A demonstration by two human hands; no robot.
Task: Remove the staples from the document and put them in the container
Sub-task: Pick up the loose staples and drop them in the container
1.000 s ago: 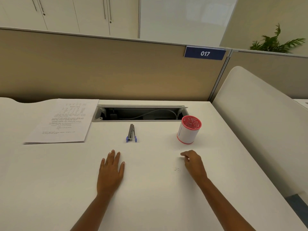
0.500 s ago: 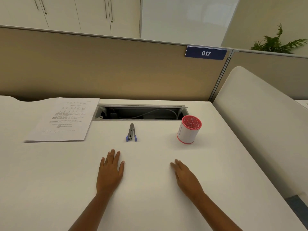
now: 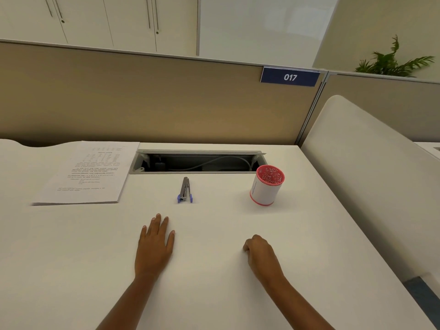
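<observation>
While hands (image 3: 154, 244) rest, staple remover (image 3: 184, 190) lies lengthwise — jaws pointing away

Two bare forearms enter from six o'clock, no sleeves in view. The left hand (image 3: 154, 246) and right hand (image 3: 262, 254) carry no rings, watches or gloves.

Two hands (image 3: 154, 246) (image 3: 260, 254), one document (image 3: 87, 173), one staple remover (image 3: 185, 190), one container (image 3: 267, 185), one desk (image 3: 214, 282).
</observation>
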